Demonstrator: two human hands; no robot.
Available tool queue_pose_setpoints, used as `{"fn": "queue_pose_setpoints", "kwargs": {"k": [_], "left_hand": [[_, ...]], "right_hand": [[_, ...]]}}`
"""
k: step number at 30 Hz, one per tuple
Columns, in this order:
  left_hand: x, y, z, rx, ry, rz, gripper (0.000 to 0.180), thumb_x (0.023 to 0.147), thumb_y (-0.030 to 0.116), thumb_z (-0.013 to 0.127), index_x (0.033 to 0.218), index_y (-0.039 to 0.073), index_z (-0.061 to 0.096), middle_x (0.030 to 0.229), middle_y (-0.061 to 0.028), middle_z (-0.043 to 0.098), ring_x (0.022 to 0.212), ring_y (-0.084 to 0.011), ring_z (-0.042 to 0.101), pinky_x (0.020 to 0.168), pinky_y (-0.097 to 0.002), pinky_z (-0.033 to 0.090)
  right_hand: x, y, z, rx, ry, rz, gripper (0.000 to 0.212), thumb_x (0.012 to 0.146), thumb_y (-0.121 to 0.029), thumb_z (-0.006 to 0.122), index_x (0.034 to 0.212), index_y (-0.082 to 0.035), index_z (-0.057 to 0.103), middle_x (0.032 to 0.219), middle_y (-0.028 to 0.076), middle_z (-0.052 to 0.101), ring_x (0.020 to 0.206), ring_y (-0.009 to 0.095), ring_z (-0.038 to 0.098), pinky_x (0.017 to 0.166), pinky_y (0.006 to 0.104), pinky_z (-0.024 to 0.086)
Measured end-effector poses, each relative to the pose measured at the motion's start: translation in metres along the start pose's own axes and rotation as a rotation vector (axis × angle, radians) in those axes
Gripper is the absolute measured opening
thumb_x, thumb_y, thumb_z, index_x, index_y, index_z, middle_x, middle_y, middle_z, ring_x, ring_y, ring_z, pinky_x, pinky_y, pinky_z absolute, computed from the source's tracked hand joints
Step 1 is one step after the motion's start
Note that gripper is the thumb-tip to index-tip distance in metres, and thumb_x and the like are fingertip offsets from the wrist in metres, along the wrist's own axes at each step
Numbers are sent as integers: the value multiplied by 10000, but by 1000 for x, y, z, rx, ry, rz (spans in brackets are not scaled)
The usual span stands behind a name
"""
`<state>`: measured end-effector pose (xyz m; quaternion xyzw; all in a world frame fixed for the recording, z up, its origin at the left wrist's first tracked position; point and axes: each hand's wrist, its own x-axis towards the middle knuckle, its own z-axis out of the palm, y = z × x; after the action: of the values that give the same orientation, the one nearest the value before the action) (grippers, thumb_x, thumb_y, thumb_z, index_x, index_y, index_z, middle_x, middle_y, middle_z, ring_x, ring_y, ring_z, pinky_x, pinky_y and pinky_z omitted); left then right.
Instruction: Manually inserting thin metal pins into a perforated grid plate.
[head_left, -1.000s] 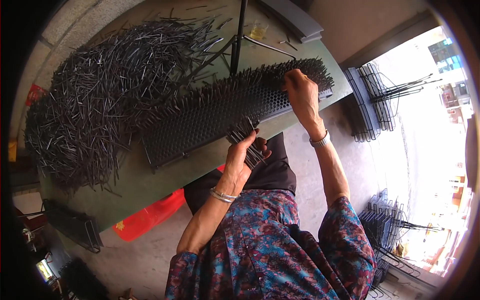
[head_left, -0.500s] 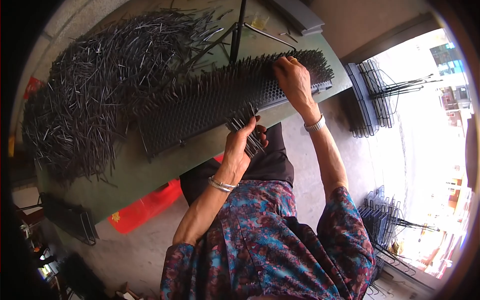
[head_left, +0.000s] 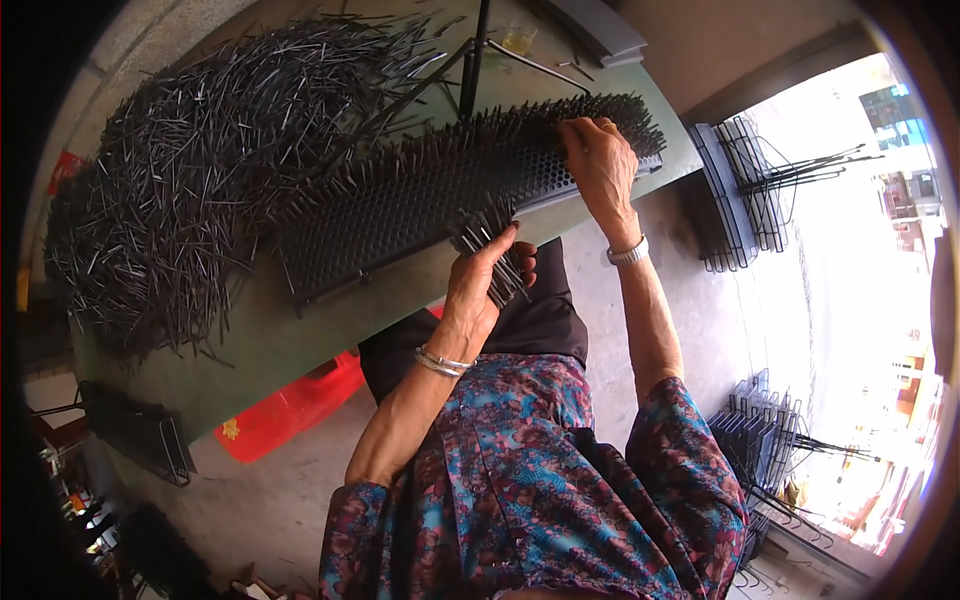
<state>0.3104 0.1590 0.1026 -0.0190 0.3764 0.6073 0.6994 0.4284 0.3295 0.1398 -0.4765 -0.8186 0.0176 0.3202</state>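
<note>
My left hand (head_left: 474, 284) is closed around a bundle of thin dark sticks (head_left: 483, 226), just in front of a long black perforated plate (head_left: 375, 238). Rows of similar short sticks (head_left: 455, 140) stand upright along the plate's far side, while bare holes show along its near side. Toward the plate's right end, my right hand (head_left: 602, 168) has its thumb and fingers pinched together at the edge of the standing sticks. What lies between those fingertips is hidden. A large loose pile of dark sticks (head_left: 200, 170) covers the table's left part.
The plate and pile rest on a green table (head_left: 290, 365). Behind the plate rises a thin black stand (head_left: 470, 75), near a clear cup (head_left: 519, 40) and grey panels (head_left: 600, 35). A red stool (head_left: 295, 408) shows below the table edge; wire racks (head_left: 745, 190) stand at right.
My right hand has shifted slightly right and down along the edge of the standing sticks. The left hand keeps its bundle in nearly the same place.
</note>
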Motion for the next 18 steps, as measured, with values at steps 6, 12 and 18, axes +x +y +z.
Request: {"fn": "queue_pose_setpoints", "kwargs": {"k": [6,12,18], "left_hand": [[-2,0,4,8,7,-5,217,899,200,673,1046,41,664,830,-112,692,643,-167,646,557,-317,547],[-2,1,0,48,-34,60,189,895,194,678,1005,41,658,813,-107,687,617,-150,628,526,-303,533],[-4,2,5,85,-5,35,168,892,184,687,991,55,646,841,-100,695,653,-154,646,539,-302,542]], "right_hand": [[1,-4,2,12,-26,-40,163,898,-238,624,960,-121,720,821,93,611,761,290,626,655,394,480],[1,1,1,-6,13,-6,154,874,-249,633,907,-125,720,827,111,611,742,313,627,633,413,489],[0,7,2,-12,-5,-37,164,874,-267,644,937,-144,733,820,110,611,733,298,628,624,405,487]]}}
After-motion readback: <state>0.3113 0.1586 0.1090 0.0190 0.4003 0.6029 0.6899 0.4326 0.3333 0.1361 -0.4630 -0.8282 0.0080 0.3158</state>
